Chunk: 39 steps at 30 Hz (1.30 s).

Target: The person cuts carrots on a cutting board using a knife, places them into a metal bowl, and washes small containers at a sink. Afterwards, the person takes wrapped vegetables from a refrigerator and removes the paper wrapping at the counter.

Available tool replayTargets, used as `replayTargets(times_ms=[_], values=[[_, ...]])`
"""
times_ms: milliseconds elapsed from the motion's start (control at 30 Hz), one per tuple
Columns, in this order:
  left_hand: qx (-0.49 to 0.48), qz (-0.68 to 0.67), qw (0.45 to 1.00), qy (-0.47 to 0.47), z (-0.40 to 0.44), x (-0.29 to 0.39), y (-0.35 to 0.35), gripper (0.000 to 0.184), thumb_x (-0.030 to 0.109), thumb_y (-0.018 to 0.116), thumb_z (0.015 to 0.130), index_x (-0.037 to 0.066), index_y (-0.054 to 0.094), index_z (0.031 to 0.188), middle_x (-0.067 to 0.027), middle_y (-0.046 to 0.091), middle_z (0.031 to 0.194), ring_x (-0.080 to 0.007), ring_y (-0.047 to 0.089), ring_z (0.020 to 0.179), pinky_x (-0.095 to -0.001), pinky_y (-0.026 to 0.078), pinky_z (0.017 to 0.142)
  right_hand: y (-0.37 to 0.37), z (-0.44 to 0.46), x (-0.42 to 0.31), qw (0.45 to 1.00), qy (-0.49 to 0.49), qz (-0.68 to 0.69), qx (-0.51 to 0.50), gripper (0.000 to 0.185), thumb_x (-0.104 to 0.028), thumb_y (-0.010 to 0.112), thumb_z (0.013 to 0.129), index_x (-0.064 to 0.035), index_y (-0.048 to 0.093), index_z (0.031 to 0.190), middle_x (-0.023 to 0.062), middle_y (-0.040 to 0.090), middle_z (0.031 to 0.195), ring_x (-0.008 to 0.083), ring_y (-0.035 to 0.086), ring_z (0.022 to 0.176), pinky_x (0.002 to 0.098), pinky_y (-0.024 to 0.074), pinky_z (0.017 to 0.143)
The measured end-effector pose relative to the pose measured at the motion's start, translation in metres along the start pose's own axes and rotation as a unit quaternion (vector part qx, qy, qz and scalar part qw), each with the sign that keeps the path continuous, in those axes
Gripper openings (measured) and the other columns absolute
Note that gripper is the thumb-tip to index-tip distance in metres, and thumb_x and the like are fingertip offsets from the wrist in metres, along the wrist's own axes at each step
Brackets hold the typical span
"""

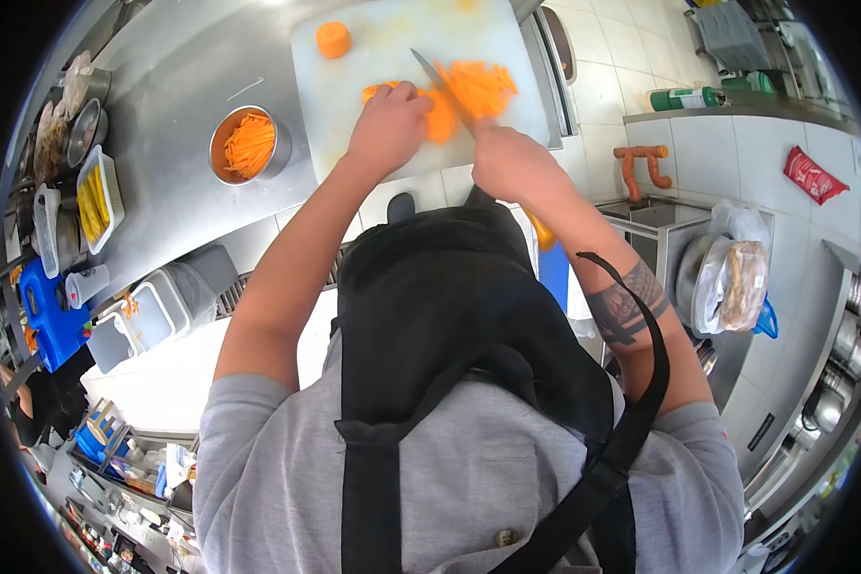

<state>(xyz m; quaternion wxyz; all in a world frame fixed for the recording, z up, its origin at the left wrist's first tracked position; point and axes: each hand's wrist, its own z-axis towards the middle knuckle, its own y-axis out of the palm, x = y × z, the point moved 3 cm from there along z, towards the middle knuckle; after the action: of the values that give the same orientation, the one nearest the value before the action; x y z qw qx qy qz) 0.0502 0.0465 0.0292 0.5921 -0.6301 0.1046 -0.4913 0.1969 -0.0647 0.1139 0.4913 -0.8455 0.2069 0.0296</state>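
My right hand (pixel 512 161) is closed around the handle of a knife (pixel 437 84), its blade angled to the upper left across the carrot pieces. With fingers curled, my left hand (pixel 392 122) presses on sliced carrot (pixel 438 121) just left of the blade. Cut carrot strips (pixel 478 88) lie in a pile to the right of the blade. All of this rests on a white cutting board (pixel 354 96). A thick carrot chunk (pixel 333 39) stands near the board's upper left. My fingers hide part of the carrot under them.
Left of the board, a metal bowl (pixel 280 153) of carrot strips stands on the steel counter (pixel 177 105). Farther left are a white tray (pixel 117 196) with yellow pieces and a metal bowl (pixel 88 129). Bins (pixel 153 316) stand below the counter. The board lies near the counter's right edge.
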Motion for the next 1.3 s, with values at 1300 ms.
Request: replayTargets(times_ms=[1300], values=[[-0.113,0.046,0.992,0.028,0.011,-0.002,-0.004,0.022,0.013,0.067,0.092,0.011,0.072,0.114,-0.011,0.063,0.112,-0.036,0.061,0.107,-0.0444,0.053,0.097,0.033,0.02,-0.011,0.994,0.011,0.113,-0.001,0.028,-0.002,0.054,0.09,0.0118,0.052,0.115,0.0357,0.07,0.099,0.0461,0.072,0.099,0.0534,0.0574,0.085]])
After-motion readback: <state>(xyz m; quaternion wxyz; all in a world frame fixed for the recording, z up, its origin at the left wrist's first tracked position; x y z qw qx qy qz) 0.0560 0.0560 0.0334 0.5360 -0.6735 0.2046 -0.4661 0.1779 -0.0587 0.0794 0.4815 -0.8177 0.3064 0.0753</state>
